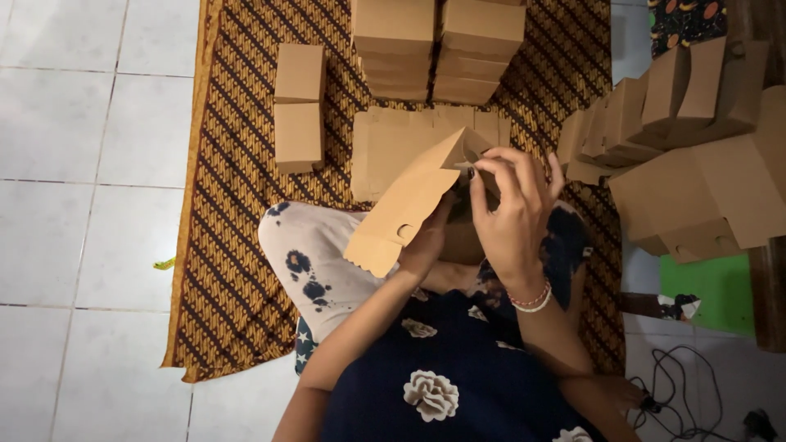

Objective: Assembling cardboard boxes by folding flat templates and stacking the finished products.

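Two bare hands are seen at frame centre, both closed on one flat brown cardboard box blank with a scalloped lower edge and a small cut-out hole [403, 214]. The left hand [427, 239] is gripped under and behind the blank, mostly hidden by it. The right hand [509, 214] (beaded bracelets at the wrist) is pinched with narrow fingertips [479, 166] on a flap at the blank's top corner. The blank is held tilted above the lap, just over the patterned brown woven mat [237, 205].

Risks, judged from this frame:
- The pinched flap could be creased off its score line or torn, since force is put on one thin corner.
- The blank could be dropped or twisted, as only its lower part is supported by the left hand.
- The stack of flat brown cardboard blanks [385, 147] just behind could be knocked by the raised panel.
- The row of folded brown cardboard boxes [655, 115] at the right edge, near the elbow, could be toppled by a swing of the arm.

Two small closed brown boxes [299, 106] at upper left lie well apart.
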